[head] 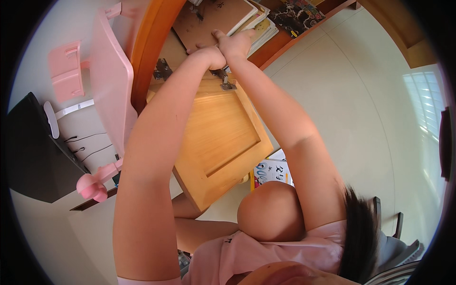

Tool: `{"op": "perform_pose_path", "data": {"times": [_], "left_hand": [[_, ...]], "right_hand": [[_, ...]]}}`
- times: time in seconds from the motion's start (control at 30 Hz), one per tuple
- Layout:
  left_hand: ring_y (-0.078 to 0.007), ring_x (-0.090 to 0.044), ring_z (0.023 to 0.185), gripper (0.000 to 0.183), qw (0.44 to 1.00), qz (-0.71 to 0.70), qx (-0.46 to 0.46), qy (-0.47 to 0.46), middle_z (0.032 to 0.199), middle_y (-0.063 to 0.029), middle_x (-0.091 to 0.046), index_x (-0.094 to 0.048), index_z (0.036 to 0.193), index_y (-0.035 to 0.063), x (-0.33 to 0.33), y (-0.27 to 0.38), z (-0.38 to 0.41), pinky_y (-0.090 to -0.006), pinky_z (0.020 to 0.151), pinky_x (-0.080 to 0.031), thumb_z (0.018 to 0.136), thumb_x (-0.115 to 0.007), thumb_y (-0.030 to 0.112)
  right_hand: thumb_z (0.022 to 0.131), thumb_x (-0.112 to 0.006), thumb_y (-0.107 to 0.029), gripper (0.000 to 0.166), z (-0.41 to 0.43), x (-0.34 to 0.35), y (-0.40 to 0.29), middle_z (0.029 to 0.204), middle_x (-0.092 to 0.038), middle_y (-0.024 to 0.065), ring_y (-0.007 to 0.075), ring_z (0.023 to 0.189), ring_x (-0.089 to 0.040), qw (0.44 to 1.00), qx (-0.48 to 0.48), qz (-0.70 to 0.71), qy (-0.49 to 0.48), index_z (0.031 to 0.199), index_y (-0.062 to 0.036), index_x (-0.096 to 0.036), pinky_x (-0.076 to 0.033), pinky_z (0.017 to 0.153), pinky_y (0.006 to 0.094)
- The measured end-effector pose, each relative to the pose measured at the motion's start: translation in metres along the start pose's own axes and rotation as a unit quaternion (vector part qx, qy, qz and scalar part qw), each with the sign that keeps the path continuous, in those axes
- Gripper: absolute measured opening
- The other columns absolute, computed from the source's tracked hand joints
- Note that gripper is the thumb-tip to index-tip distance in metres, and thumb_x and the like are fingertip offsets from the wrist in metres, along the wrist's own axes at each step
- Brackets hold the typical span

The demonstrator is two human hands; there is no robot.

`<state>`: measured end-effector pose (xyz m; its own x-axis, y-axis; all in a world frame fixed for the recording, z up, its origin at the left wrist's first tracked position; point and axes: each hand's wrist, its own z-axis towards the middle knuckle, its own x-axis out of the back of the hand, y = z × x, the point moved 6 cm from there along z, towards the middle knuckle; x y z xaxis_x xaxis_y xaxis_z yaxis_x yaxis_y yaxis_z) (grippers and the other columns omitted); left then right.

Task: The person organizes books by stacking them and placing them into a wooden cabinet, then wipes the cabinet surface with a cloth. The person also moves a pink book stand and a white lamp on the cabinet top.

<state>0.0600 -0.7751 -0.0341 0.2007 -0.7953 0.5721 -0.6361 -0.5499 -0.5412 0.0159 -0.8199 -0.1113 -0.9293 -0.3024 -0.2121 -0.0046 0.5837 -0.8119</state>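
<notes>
A brown-covered book (210, 21) lies at the top of a stack in a wooden cabinet. My right hand (237, 43) touches the stack at its near corner, thumb and fingers spread. Close beside it, my left hand (210, 56) is bent at the wrist against the book's near edge; its grip is partly hidden. More books and papers (265, 32) show their page edges to the right of the brown cover. Below my hands hangs the swung-out wooden cabinet door (221, 131), with a metal hinge (228, 85) at its top edge.
A dark patterned booklet (295, 16) lies on the wooden ledge at upper right. Books (272, 171) lie on the floor by my knee, beyond the door's lower edge. A pink panel (110, 71) stands left of the cabinet, near a black object (39, 153) and thin cables.
</notes>
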Motion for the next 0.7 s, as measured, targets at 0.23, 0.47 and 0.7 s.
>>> {"op": "perform_pose_path", "data": {"times": [0.23,0.47,0.7], "left_hand": [[-0.0418,-0.045,0.126,0.053,0.994,0.108,-0.016,0.007,0.135,-0.0273,-0.047,-0.056,0.126,0.0008,0.0,0.001,0.006,-0.0407,0.105,-0.036,0.083,-0.056,0.032],[-0.036,-0.058,0.112,0.047,0.997,0.055,-0.059,-0.001,0.123,-0.0228,-0.057,-0.056,0.125,-0.0009,0.017,-0.004,-0.011,-0.0397,0.095,-0.046,0.083,-0.051,0.02],[-0.0325,-0.056,0.115,0.06,0.985,0.073,-0.157,0.029,0.126,-0.0213,-0.057,-0.037,0.139,-0.0013,0.03,0.062,-0.09,-0.0382,0.096,-0.045,0.091,-0.053,0.03]], "right_hand": [[0.068,-0.082,-0.037,0.088,0.008,0.005,-0.004,0.098,-0.061,0.0323,0.038,0.091,-0.065,0.998,0.039,-0.032,-0.049,0.115,0.0164,-0.031,-0.052,0.082,0.037],[0.077,-0.071,-0.029,0.055,0.04,0.099,-0.012,0.115,-0.057,0.027,0.0389,0.095,-0.062,0.958,0.202,-0.182,0.096,0.113,0.0055,-0.048,-0.05,0.084,0.0421],[0.096,-0.048,-0.022,0.034,0.065,0.177,-0.063,0.119,-0.052,0.0254,0.0378,0.114,-0.05,0.857,0.287,-0.322,0.283,0.124,-0.0031,-0.051,-0.04,0.103,0.0463]]}}
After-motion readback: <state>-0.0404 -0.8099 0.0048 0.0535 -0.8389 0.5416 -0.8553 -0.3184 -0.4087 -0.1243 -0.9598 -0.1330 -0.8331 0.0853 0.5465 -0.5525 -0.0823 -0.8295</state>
